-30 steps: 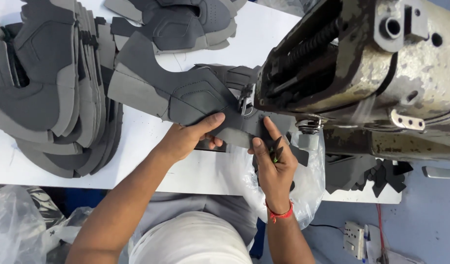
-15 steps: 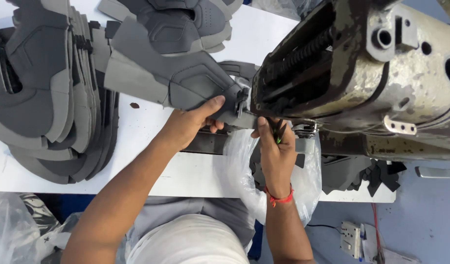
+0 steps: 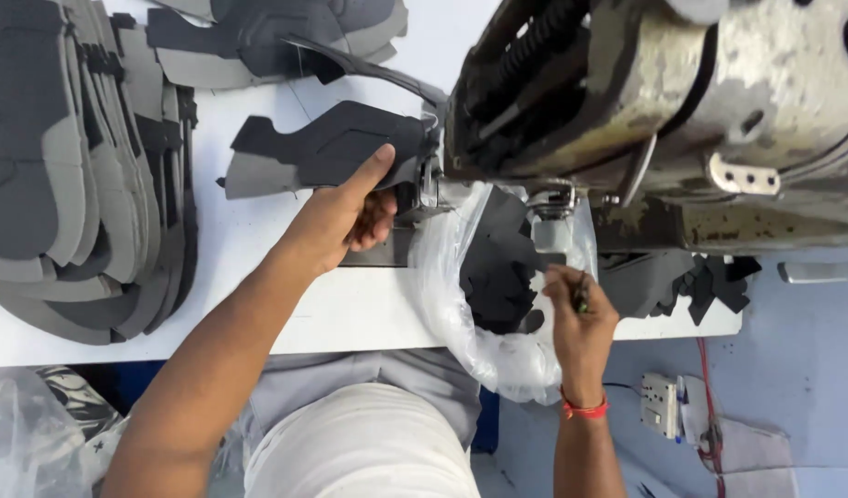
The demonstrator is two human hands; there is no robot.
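Grey upper, clamped by the left hand, sits at the machine just beyond its thumb; keep it flat while the right hand pinches snips.

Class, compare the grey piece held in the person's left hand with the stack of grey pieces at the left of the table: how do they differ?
The held piece is single and gripped by the left hand at the sewing machine; the stack holds many overlapping pieces. The held piece touches the machine; the stack lies untouched, well away from it. Both are two-tone grey.
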